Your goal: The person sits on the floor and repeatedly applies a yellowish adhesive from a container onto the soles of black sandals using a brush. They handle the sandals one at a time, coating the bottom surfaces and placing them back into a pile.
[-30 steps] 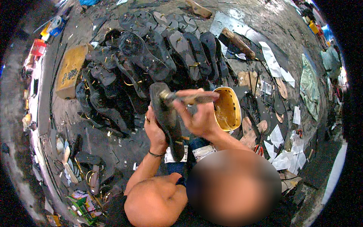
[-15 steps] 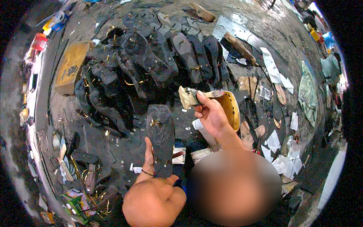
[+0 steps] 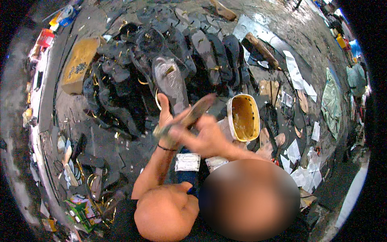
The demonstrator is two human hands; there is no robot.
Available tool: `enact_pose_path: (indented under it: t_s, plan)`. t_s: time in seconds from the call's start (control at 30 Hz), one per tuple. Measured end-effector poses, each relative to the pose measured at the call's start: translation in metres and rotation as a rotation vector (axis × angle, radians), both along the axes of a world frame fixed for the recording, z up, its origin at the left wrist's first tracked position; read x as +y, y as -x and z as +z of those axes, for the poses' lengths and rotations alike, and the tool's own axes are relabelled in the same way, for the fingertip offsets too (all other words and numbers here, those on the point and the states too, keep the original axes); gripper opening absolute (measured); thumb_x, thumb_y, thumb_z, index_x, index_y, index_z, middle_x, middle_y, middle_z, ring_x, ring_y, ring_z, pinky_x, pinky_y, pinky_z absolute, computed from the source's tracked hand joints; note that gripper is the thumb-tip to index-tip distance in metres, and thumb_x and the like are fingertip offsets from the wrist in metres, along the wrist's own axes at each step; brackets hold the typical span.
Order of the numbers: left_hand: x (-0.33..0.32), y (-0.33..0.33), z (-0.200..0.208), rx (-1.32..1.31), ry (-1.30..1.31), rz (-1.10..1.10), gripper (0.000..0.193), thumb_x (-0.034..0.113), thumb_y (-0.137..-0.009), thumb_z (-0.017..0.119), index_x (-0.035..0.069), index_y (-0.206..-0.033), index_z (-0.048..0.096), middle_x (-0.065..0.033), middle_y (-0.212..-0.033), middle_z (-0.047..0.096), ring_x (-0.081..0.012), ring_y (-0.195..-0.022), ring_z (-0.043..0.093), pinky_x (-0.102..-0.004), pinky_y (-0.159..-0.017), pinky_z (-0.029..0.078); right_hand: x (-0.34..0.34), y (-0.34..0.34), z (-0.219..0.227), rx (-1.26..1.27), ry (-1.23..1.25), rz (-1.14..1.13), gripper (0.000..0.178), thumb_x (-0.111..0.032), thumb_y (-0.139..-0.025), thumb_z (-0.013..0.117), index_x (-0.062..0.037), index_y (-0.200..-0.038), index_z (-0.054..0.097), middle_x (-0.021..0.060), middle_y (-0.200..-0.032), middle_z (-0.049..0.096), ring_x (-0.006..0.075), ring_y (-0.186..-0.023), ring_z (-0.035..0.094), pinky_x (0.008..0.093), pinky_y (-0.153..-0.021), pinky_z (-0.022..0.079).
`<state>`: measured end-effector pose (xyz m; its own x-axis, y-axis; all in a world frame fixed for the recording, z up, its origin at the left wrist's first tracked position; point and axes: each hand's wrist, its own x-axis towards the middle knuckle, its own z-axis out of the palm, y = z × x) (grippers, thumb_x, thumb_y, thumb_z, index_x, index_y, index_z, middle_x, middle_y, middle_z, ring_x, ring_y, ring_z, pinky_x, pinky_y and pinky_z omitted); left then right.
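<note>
My left hand (image 3: 164, 115) holds a dark sole (image 3: 171, 82) by its near end, thumb up along the left edge; its other fingers are mostly hidden. A wet-looking sheen covers the sole's upper face, with a small brownish mark near its far end. My right hand (image 3: 207, 137), smeared by motion, grips a brush (image 3: 199, 109) with a wooden handle. That handle points up and away, while the blurred pale head lies over my left wrist. Just right of my right hand stands a pale tub (image 3: 230, 117) with yellowish-brown stuff inside.
Many dark soles and sandals (image 3: 121, 92) lie heaped beyond my hands. A yellowish block (image 3: 78, 66) bearing small dark bits sits at the left. To the right are a wooden stick (image 3: 262, 50), paper scraps (image 3: 293, 150) and a greenish plastic sheet (image 3: 331, 103).
My left hand has moved the sole away from me, toward the heap. My right hand has come down and left from beside the tub, turning the brush so its head is over my left wrist.
</note>
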<state>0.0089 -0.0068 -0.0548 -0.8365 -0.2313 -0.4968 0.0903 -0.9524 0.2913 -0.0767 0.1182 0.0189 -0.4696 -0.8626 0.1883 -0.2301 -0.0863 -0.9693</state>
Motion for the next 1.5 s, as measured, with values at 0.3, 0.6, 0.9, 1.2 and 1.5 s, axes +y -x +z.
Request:
enact_pose_path:
  t_s: [0.3,0.6,0.9,1.2,1.5]
  plan:
    - [0.000,0.018,0.027,0.008,0.139,0.276,0.072,0.074,-0.084,0.053,0.008,-0.111,0.063,-0.0078,-0.096,0.070,-0.0233,-0.076,0.070,-0.0385,-0.063,0.059,0.013,0.022,-0.009,0.240,-0.036,-0.317,0.019,-0.019,-0.085,0.073,-0.0027,-0.093,0.068,0.0141,-0.089,0.072,0.0270,-0.083,0.071,0.0382,-0.078,0.054]
    - [0.010,0.015,-0.021,-0.195,-0.204,-0.103,0.124,0.095,-0.063,0.048,-0.009,-0.131,0.050,-0.0196,-0.123,0.063,-0.0287,-0.108,0.063,-0.0386,-0.098,0.049,0.005,-0.010,0.013,0.167,0.090,-0.054,0.023,-0.024,-0.084,0.075,-0.0035,-0.091,0.068,0.0114,-0.077,0.069,0.0282,-0.071,0.068,0.0414,-0.067,0.052]
    - [0.000,-0.003,0.013,0.004,-0.020,0.117,0.063,0.064,-0.095,0.048,0.004,-0.107,0.064,-0.0097,-0.088,0.069,-0.0215,-0.076,0.068,-0.0344,-0.067,0.057,0.008,-0.012,0.004,0.073,-0.093,0.021,0.022,-0.019,-0.083,0.076,-0.0040,-0.097,0.068,0.0125,-0.090,0.070,0.0272,-0.084,0.068,0.0382,-0.079,0.052]
    - [-0.157,-0.063,0.023,0.298,0.132,0.520,0.034,0.023,-0.103,0.041,0.002,-0.120,0.061,-0.0135,-0.118,0.068,-0.0279,-0.109,0.064,-0.0411,-0.099,0.050,0.054,0.031,-0.020,-0.245,-0.131,-0.386,0.015,-0.010,-0.092,0.066,-0.0036,-0.105,0.061,0.0002,-0.094,0.062,0.0096,-0.084,0.057,0.0258,-0.076,0.047]
    - [-0.368,-0.063,0.019,-0.108,0.117,1.042,0.046,0.035,-0.101,0.046,0.000,-0.130,0.049,-0.0253,-0.142,0.044,-0.0406,-0.126,0.050,-0.0591,-0.100,0.047,0.056,0.013,-0.050,-0.355,-0.283,-0.362,0.019,-0.014,-0.091,0.069,-0.0011,-0.104,0.064,-0.0016,-0.088,0.060,0.0072,-0.079,0.053,0.0235,-0.071,0.044]
